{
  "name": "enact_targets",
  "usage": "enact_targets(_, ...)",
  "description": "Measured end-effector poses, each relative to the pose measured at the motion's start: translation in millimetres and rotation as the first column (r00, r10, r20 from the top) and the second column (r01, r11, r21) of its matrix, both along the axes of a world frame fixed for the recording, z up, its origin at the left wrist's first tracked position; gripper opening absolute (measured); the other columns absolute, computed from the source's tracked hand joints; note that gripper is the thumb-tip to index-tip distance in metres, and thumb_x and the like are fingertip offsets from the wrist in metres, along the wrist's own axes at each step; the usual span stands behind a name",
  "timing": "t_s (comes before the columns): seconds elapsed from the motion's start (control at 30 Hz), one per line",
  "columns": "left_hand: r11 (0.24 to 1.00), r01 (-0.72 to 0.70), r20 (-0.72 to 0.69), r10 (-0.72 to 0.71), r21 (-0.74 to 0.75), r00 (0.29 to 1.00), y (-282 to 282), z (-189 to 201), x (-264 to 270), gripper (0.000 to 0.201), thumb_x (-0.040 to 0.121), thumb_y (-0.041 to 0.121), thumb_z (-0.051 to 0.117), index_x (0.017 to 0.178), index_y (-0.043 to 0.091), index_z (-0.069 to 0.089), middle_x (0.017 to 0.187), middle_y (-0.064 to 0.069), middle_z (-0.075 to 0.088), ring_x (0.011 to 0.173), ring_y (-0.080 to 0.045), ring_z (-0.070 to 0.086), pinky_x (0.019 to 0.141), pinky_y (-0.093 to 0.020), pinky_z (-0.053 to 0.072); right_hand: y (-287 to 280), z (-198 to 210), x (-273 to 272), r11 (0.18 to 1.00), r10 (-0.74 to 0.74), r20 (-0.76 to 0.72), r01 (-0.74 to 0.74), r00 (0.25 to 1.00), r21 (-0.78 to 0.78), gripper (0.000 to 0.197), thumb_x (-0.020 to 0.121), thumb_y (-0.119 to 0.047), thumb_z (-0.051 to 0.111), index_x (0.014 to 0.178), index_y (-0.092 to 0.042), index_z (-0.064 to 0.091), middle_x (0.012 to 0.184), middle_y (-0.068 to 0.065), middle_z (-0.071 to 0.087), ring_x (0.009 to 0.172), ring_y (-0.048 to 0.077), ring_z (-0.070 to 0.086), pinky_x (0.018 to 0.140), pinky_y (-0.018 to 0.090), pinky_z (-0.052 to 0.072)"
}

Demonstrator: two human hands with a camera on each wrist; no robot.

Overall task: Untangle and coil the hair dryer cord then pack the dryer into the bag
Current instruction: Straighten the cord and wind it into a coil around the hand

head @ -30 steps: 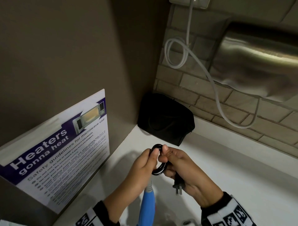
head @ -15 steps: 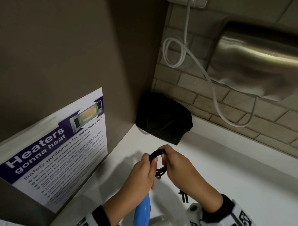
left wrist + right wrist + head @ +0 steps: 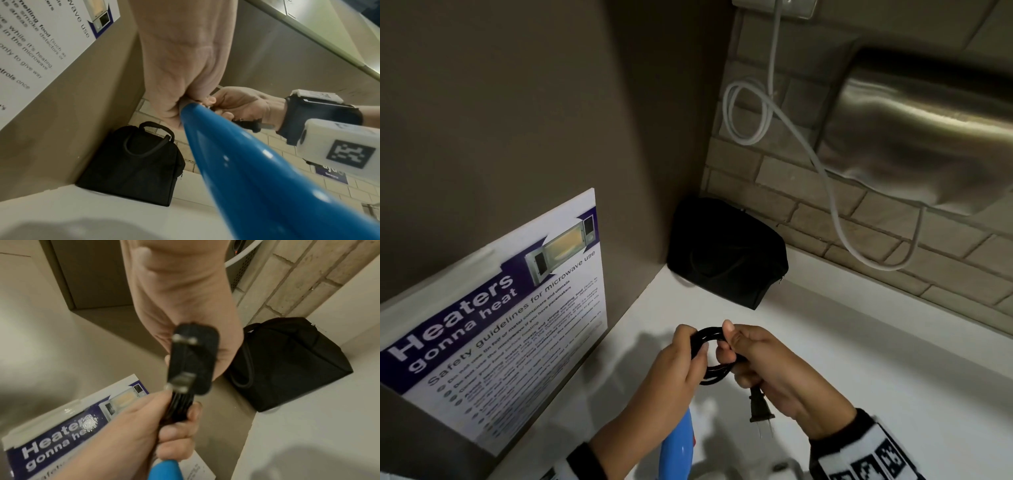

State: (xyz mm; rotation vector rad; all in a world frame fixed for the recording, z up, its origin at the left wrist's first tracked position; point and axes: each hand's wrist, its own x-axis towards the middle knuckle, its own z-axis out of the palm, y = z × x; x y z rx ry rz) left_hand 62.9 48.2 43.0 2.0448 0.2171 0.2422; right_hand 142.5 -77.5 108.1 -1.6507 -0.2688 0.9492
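Observation:
Both hands hold a small black coil of cord [image 3: 711, 356] above the white counter. My left hand [image 3: 686, 353] grips the coil's left side, and the blue hair dryer [image 3: 677, 445] hangs under it. My right hand [image 3: 731, 346] pinches the right side, thumb on top. The black plug [image 3: 758, 407] dangles below the right palm on a short tail. The right wrist view shows the plug [image 3: 192, 358] close up and left fingers [image 3: 176, 430] curled round the bundled cord [image 3: 179, 408]. The black bag [image 3: 726, 253] stands in the back corner, apparently zipped.
A microwave safety poster [image 3: 493, 322] leans on the brown wall at left. A white cable [image 3: 808, 150] loops down the brick wall to a steel appliance [image 3: 928, 137] at upper right. The white counter [image 3: 876, 342] stretches to the right.
My right hand passed over the top of the coil and now grips its right side with the thumb on top. The plug swung out and back under the palm.

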Motion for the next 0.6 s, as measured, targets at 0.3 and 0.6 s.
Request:
enact_targets(0.3, 0.996, 0.010, -0.138, 0.001, 0.085, 0.990, 6, 4, 5, 0.017, 0.101, 0.027, 0.032, 0.097, 0.013, 0.041, 0.082, -0.011, 0.065, 0.058, -0.011, 0.052, 0.061, -0.032, 0.051, 4, -3, 1, 0.998, 0.063, 0.116, -0.062, 0.991, -0.012, 0.032, 0.099, -0.035, 0.045, 0.075, -0.015, 0.052, 0.065, -0.006, 0.045, 0.045, 0.004, 0.030, 0.047, 0.016, 0.030)
enact_targets(0.6, 0.953, 0.179, -0.035, -0.193, -0.244, 0.981, 8, 13, -7, 0.032, 0.099, 0.039, 0.031, 0.092, 0.011, 0.045, 0.069, 0.008, 0.068, 0.052, -0.011, 0.054, 0.060, -0.024, 0.048, 2, -3, 9, 1.000, 0.009, 0.067, -0.011, 0.998, 0.029, 0.037, 0.099, -0.039, 0.041, 0.070, -0.016, 0.046, 0.055, -0.011, 0.040, 0.044, 0.005, 0.025, 0.042, 0.015, 0.025)
